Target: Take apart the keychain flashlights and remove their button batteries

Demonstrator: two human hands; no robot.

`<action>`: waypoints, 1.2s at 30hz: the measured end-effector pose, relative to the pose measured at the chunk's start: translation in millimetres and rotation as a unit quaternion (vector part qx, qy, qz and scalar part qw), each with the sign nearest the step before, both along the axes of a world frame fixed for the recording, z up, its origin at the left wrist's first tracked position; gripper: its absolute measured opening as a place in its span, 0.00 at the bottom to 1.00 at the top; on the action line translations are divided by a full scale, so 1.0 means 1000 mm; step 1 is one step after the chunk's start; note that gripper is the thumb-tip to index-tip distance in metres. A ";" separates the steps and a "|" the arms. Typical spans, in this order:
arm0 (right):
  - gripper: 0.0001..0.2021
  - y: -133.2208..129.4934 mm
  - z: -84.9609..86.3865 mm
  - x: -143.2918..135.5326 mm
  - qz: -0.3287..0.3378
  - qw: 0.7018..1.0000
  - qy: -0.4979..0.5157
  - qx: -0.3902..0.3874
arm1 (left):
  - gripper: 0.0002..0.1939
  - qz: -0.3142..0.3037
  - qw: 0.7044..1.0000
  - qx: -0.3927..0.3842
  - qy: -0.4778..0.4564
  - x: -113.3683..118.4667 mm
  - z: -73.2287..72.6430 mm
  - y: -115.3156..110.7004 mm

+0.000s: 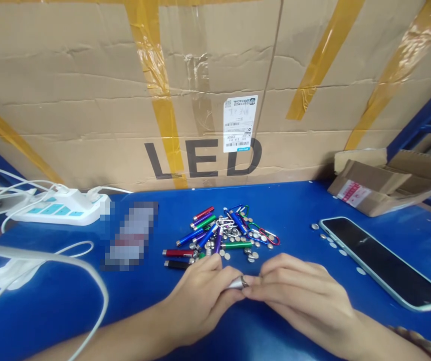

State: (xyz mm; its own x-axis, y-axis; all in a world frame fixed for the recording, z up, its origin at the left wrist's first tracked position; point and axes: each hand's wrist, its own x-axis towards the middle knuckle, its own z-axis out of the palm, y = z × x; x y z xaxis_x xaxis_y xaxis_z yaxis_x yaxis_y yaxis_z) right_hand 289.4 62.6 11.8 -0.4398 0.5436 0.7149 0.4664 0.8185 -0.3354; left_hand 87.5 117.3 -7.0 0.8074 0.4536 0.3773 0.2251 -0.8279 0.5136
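My left hand [204, 296] is closed around a small silver metal tube [236, 283], whose end sticks out toward the right. At that end, the pinched fingertips of my right hand [301, 296] touch the tube; whatever lies between them is too small to make out. Just beyond both hands is a pile of small metal tubes, among them a green tube [237, 245], a red tube [178, 253] and a black tube [176, 264]. Coin-like silver discs [251, 258] and coloured carabiner clips [270, 235] are mixed in with them.
A phone [384, 265] lies at the right, with a few discs beside it. Behind it stands an open carton [381, 185]. A white power strip [65, 205] and loose cables [104, 301] are at the left. A large cardboard box [106, 100] closes off the back of the blue table [133, 296].
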 end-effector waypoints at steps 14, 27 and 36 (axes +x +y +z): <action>0.10 -0.002 0.001 0.000 -0.002 1.000 -0.008 -0.011 | 0.23 0.001 0.999 0.041 0.006 0.001 0.007 0.001; 0.10 0.000 0.001 0.000 0.006 1.000 0.016 0.003 | 0.22 0.020 1.000 -0.007 0.018 -0.001 -0.004 0.003; 0.09 -0.003 0.005 -0.003 0.023 0.996 0.058 -0.060 | 0.18 -0.018 1.000 0.019 0.016 -0.001 0.000 0.004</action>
